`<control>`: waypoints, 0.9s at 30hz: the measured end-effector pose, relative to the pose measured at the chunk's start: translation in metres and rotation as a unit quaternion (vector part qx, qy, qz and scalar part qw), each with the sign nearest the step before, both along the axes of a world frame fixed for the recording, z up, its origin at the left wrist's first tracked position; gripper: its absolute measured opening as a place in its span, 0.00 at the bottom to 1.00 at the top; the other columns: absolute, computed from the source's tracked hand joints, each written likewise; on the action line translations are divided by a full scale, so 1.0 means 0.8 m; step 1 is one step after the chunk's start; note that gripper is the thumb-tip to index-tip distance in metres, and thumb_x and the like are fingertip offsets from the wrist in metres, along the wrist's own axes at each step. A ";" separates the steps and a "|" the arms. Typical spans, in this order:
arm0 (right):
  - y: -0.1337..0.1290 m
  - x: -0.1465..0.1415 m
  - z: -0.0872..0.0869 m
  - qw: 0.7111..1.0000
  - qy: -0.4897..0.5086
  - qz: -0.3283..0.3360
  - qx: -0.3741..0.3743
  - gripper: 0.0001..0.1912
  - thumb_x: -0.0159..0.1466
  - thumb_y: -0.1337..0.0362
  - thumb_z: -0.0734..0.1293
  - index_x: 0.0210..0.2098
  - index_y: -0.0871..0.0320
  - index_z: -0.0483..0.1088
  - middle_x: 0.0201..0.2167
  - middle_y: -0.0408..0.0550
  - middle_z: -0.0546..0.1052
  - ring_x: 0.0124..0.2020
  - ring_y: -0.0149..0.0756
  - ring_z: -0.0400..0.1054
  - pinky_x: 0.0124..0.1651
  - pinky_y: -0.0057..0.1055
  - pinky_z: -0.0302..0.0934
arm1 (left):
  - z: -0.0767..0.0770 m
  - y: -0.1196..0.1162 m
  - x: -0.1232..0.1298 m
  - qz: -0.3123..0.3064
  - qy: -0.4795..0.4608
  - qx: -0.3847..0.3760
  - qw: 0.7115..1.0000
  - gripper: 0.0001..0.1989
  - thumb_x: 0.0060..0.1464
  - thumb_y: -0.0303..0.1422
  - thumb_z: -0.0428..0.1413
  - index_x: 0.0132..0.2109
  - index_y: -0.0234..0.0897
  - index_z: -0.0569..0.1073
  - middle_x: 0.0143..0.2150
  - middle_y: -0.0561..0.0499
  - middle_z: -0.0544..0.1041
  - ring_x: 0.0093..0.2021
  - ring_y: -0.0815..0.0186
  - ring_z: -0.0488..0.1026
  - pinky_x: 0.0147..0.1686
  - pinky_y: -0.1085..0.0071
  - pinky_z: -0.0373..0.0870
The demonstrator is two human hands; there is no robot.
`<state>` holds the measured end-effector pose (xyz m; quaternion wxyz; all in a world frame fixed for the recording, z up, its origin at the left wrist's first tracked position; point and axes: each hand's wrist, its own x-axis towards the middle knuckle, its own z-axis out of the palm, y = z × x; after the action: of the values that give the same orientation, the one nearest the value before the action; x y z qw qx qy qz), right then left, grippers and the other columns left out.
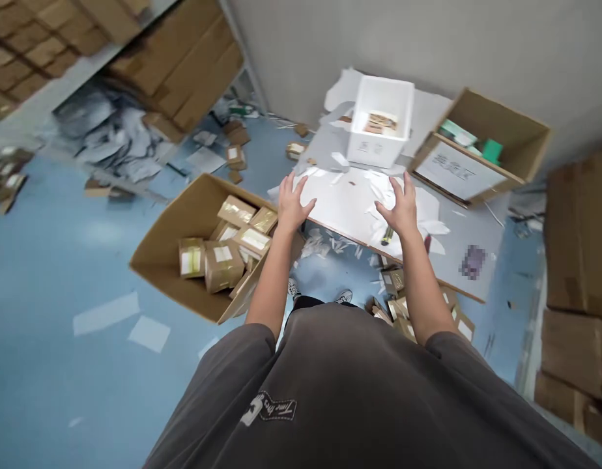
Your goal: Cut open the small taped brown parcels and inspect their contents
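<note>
Both hands are raised in front of me, fingers spread and holding nothing. My left hand (pixel 293 202) is over the left part of the white table (pixel 330 202), near a large open carton (pixel 159 251) of small taped boxes. My right hand (pixel 401 203) hovers above white paper scraps (pixel 379 189) at the table's middle. A cutter (pixel 387 236) lies by the front edge, left of my right forearm. Beyond the hands stands a white foam box (pixel 379 151) with some brown items inside. To its right is a cardboard box (pixel 520 176) holding green and white packets.
Small boxes (pixel 396 280) lie under the table's front edge. Large cartons (pixel 577 241) are stacked at the right. Shelving (pixel 71 81) with cartons and crumpled grey sheets (pixel 128 140) is at the upper left. Paper sheets (pixel 149 333) lie on the blue floor (pixel 47 260).
</note>
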<state>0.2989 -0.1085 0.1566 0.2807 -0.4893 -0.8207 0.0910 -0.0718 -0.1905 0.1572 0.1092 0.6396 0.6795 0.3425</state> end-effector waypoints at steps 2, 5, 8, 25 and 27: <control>0.012 -0.102 0.002 0.997 -0.007 0.079 -0.003 0.47 0.69 0.45 0.71 0.81 0.46 0.53 0.85 0.53 0.43 0.82 0.71 0.42 0.76 0.77 0.47 | 0.001 -0.051 -0.088 0.078 -0.006 0.000 0.997 0.41 0.60 0.52 0.67 0.75 0.46 0.69 0.82 0.43 0.58 0.82 0.39 0.49 0.81 0.39 0.45; 0.005 -0.252 0.002 0.984 -0.020 0.179 -0.018 0.47 0.69 0.43 0.71 0.81 0.46 0.53 0.85 0.52 0.42 0.82 0.71 0.40 0.77 0.76 0.45 | -0.003 -0.131 -0.196 0.171 -0.011 -0.008 0.985 0.41 0.60 0.53 0.66 0.75 0.45 0.68 0.81 0.42 0.59 0.82 0.40 0.51 0.81 0.41 0.47; -0.021 -0.391 0.002 0.966 -0.029 0.254 -0.029 0.47 0.69 0.42 0.71 0.81 0.46 0.53 0.85 0.51 0.42 0.83 0.70 0.40 0.78 0.76 0.43 | -0.011 -0.203 -0.284 0.237 -0.019 -0.013 0.971 0.40 0.60 0.54 0.66 0.74 0.45 0.69 0.81 0.41 0.59 0.82 0.40 0.51 0.81 0.41 0.49; -0.108 -0.691 -0.107 0.898 -0.153 0.386 -0.147 0.43 0.69 0.48 0.73 0.79 0.46 0.58 0.85 0.50 0.44 0.83 0.68 0.41 0.80 0.73 0.44 | -0.172 -0.295 -0.431 0.265 -0.127 -0.177 0.939 0.41 0.60 0.42 0.70 0.76 0.43 0.68 0.83 0.39 0.55 0.81 0.36 0.51 0.79 0.38 0.53; -0.104 -0.681 -0.140 0.893 -0.174 0.379 -0.169 0.44 0.69 0.50 0.73 0.79 0.48 0.59 0.85 0.51 0.44 0.82 0.69 0.42 0.79 0.73 0.45 | -0.199 -0.262 -0.414 0.209 -0.124 -0.225 0.943 0.43 0.58 0.39 0.71 0.77 0.43 0.67 0.84 0.39 0.52 0.82 0.36 0.50 0.79 0.39 0.54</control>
<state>-0.2460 -0.1920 0.0444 -0.0093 -0.1891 -0.9519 0.2409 -0.4033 -0.4000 -0.0022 0.2597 0.3942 0.8386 0.2720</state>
